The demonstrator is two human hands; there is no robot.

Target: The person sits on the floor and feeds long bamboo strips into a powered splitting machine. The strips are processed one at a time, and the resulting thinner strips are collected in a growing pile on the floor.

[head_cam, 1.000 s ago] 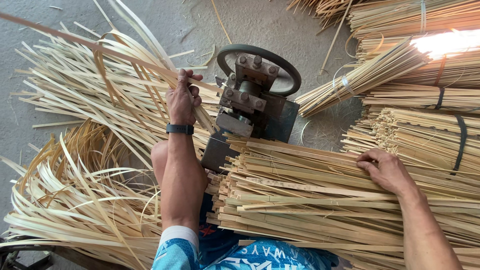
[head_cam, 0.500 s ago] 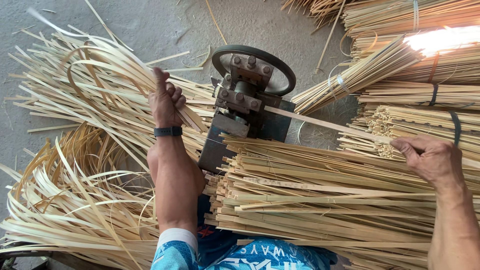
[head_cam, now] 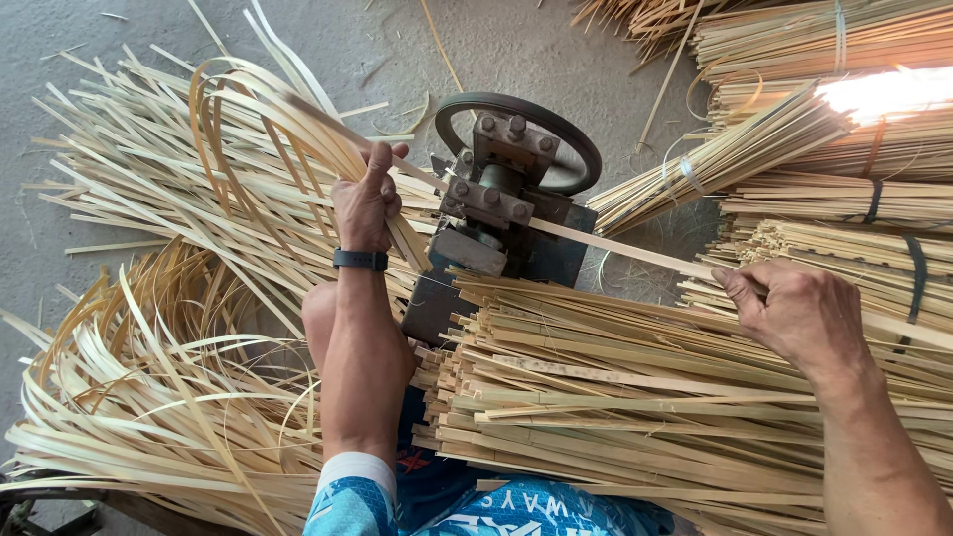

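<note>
Pale bamboo everywhere: a flat bamboo strip [head_cam: 615, 248] runs from the right hand [head_cam: 794, 313], whose fingers pinch its end, into the dark metal splitting machine [head_cam: 501, 213]. On the far side the left hand [head_cam: 365, 203], wearing a black wristband [head_cam: 359, 260], has its fingers closed on thin slivers [head_cam: 268, 119] that arch up and away. Close below lies a stack of cut slats [head_cam: 635, 397]; curled shavings [head_cam: 139, 387] heap on the left. Beyond, tied bundles [head_cam: 844, 199] rest on grey concrete floor [head_cam: 516, 40]. The machine's base is hidden.
</note>
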